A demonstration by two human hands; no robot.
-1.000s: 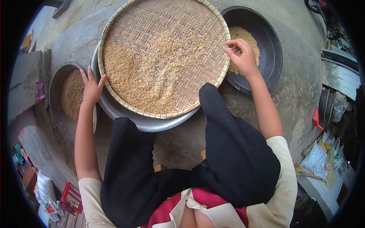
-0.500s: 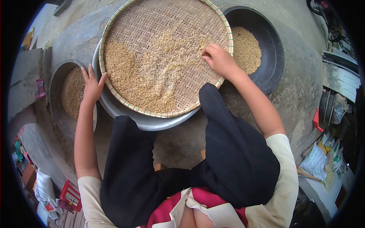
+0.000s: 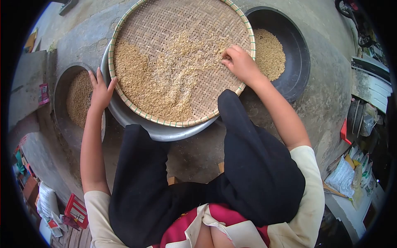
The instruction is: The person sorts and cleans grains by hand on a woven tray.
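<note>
A round woven bamboo tray point(image 3: 138, 25) with a green-bound rim rests over a wide silver metal basin point(image 3: 161, 134). Unhusked rice grains point(image 3: 134, 76) lie thickest on the tray's left and lower side, thinning out to the right. My left hand point(image 3: 100, 94) is open at the left rim, its fingers spread and the thumb against the edge. Above the right part of the weave, my right hand point(image 3: 240, 64) has thumb and fingers pinched together near scattered grains. Whatever is between those fingertips, if anything, is too small to make out.
A dark basin point(image 3: 298, 62) with grain point(image 3: 269, 53) stands on the right, partly under the tray. On the left is a grey tub point(image 3: 60, 93) holding more grain. Bags point(image 3: 342, 177) and a red-framed object point(image 3: 77, 211) lie around the edges of the concrete floor point(image 3: 326, 78).
</note>
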